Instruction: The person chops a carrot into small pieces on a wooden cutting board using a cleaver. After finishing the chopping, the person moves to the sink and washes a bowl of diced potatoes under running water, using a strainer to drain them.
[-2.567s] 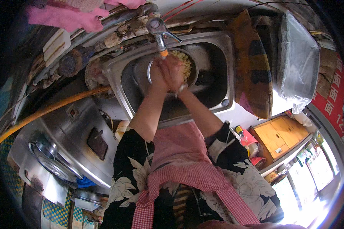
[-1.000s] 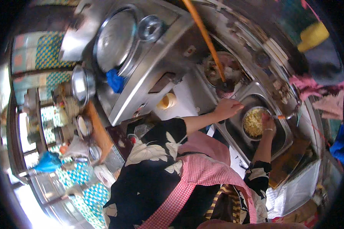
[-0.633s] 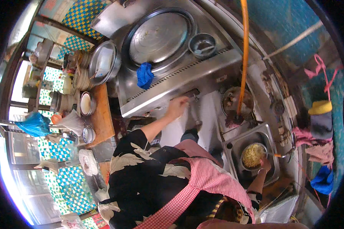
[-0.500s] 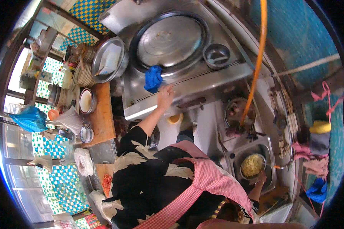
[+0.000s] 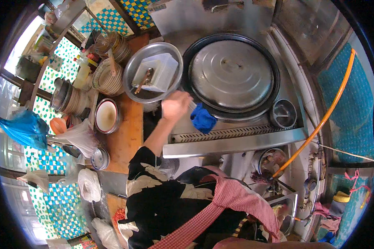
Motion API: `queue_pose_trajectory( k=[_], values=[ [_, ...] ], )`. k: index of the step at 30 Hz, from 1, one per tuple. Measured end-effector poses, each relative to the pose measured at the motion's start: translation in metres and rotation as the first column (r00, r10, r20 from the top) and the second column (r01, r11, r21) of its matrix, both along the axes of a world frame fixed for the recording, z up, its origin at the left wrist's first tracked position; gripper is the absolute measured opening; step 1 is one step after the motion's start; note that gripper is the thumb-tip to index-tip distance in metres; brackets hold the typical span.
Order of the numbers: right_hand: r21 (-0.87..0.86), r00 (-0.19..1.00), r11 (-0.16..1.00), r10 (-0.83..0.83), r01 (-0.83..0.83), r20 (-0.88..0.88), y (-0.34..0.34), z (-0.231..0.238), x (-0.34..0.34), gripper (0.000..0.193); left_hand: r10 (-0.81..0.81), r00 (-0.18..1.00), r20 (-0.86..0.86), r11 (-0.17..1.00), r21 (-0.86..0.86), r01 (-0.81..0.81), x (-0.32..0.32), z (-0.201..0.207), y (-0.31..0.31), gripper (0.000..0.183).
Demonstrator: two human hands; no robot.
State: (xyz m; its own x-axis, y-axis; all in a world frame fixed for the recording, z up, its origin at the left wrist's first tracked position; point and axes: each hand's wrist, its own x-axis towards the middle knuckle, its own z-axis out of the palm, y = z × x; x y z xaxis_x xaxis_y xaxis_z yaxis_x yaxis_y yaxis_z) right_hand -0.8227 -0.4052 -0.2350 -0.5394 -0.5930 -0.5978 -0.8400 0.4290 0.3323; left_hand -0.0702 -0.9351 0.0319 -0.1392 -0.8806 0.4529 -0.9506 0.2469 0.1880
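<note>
My left hand (image 5: 176,106) is reached out beside the lower rim of a large metal basin (image 5: 131,70). Motion smears its fingers, so I cannot tell whether they hold anything. In the basin lie a white rectangular plastic container (image 5: 164,74) and a thin brown stick-like utensil (image 5: 144,80). Just right of the hand, a crumpled blue cloth (image 5: 203,119) lies on the steel stove top (image 5: 237,143), by a wide pan with a domed metal lid (image 5: 232,79). My right hand (image 5: 282,210) is down at the sink at lower right, mostly hidden, beside some yellowish food.
A small metal pot (image 5: 283,114) stands at the stove's right corner. An orange hose (image 5: 334,101) hangs down toward a basin (image 5: 270,161). On the left, a wooden counter (image 5: 126,141) carries a white bowl (image 5: 106,116) and stacked bowls (image 5: 108,79).
The view has shifted, so stove and basin sit lower and further right. My left hand has moved from below the blue cloth to its left, close to the basin. The sink shows less.
</note>
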Motion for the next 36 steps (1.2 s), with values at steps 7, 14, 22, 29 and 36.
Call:
queue_pose_trajectory(
  k=[7,14,22,29,36],
  values=[
    [-0.225,0.989,0.965,-0.144,0.131,-0.043,-0.070,0.056,0.017,0.036,0.669,0.717,-0.195,0.631,-0.360,-0.687,0.217,0.084,-0.104,0.071],
    [-0.324,0.968,0.922,-0.243,0.212,-0.058,-0.079,0.089,0.045,0.039,0.725,0.292,-0.624,0.633,0.437,-0.638,0.332,0.054,-0.183,0.042],
    [-0.355,0.967,0.911,-0.248,0.210,-0.064,-0.078,0.112,0.055,0.044,0.119,-0.032,-0.992,0.843,0.118,-0.525,0.251,0.061,-0.186,0.024],
    [-0.520,0.978,0.834,-0.209,0.185,0.013,-0.090,0.123,0.055,0.048,-0.102,0.252,-0.962,0.995,-0.094,0.043,0.076,0.087,-0.082,0.024],
    [-0.888,0.891,0.339,0.222,0.311,0.396,-0.175,0.183,0.144,0.052,-0.278,0.299,-0.913,0.643,0.054,0.764,-0.119,0.059,0.003,0.045]
  ],
)
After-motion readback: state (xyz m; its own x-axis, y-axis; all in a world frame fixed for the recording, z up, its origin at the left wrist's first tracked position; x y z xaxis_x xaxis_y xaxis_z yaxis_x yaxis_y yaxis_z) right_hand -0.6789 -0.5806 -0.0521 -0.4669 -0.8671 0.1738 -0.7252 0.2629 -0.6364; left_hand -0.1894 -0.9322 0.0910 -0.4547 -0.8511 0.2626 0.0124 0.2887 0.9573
